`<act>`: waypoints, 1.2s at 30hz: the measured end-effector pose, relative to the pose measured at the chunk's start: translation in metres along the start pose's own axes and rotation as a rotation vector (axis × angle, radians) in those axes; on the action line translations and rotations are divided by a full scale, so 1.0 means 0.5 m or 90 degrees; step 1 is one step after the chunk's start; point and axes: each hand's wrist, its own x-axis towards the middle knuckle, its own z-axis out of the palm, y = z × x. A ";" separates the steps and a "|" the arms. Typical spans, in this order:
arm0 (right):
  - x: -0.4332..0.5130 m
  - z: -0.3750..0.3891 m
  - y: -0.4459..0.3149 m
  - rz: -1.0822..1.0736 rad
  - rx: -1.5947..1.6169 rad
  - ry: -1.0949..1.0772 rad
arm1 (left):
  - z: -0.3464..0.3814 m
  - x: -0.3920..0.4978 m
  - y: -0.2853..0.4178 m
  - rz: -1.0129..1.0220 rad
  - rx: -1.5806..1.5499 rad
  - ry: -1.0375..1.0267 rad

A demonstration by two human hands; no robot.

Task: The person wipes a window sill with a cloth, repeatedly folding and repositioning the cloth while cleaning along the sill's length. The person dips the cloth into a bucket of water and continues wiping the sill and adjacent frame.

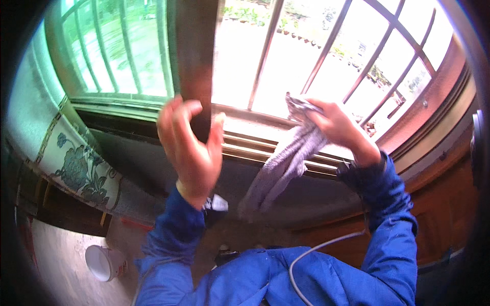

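Observation:
A light greyish-purple cloth [293, 153] hangs from my right hand [337, 122], which grips it near its upper end. Its lower part drapes down past the sliding window's sill track [249, 151] and blurs at the bottom. My left hand [191, 149] is raised with its fingers apart and nothing in it. It appears in front of the dark window frame upright [195, 49]; whether it touches the frame I cannot tell. To the left, green-tinted glass [115, 53] fills one window panel. On the right, the opening shows metal bars [264, 53] with bright daylight behind.
A white bucket [103, 264] stands on the floor at lower left. Near it hangs a curtain with a floral pattern [82, 168]. A pale cable [294, 264] runs across my blue clothing. Reddish-brown wooden panelling [440, 218] lies to the right. Potted plants [302, 36] line the ground outside.

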 end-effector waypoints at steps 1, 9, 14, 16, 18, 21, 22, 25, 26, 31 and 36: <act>-0.050 -0.020 -0.024 -0.007 0.011 0.045 | -0.008 -0.030 0.029 -0.015 -0.048 0.000; -0.231 -0.076 -0.088 0.139 0.363 0.333 | 0.074 -0.264 0.234 0.021 -0.318 -0.397; -0.257 -0.161 0.016 0.221 0.185 0.404 | 0.138 -0.304 0.351 -0.145 -0.576 -0.486; -0.257 -0.185 0.093 0.264 -0.031 0.354 | 0.149 -0.319 0.395 -0.291 -0.781 -0.521; -0.256 -0.197 0.168 0.319 -0.090 0.255 | 0.158 -0.334 0.428 -0.410 -0.838 -0.614; -0.258 -0.206 0.243 0.488 -0.347 0.100 | 0.180 -0.352 0.457 -0.502 -0.899 -0.727; -0.256 -0.208 0.260 0.463 -0.423 0.050 | 0.187 -0.356 0.464 -0.530 -0.924 -0.754; -0.250 -0.207 0.297 0.457 -0.492 -0.018 | 0.211 -0.363 0.481 -0.725 -1.109 -0.819; -0.249 -0.205 0.308 0.461 -0.509 -0.033 | 0.217 -0.364 0.484 -0.803 -1.131 -0.867; -0.231 -0.164 0.373 0.497 -0.674 -0.160 | 0.230 -0.362 0.489 -0.756 -1.174 -0.929; -0.210 -0.154 0.374 0.544 -0.590 -0.205 | 0.228 -0.355 0.462 -0.630 -1.209 -0.886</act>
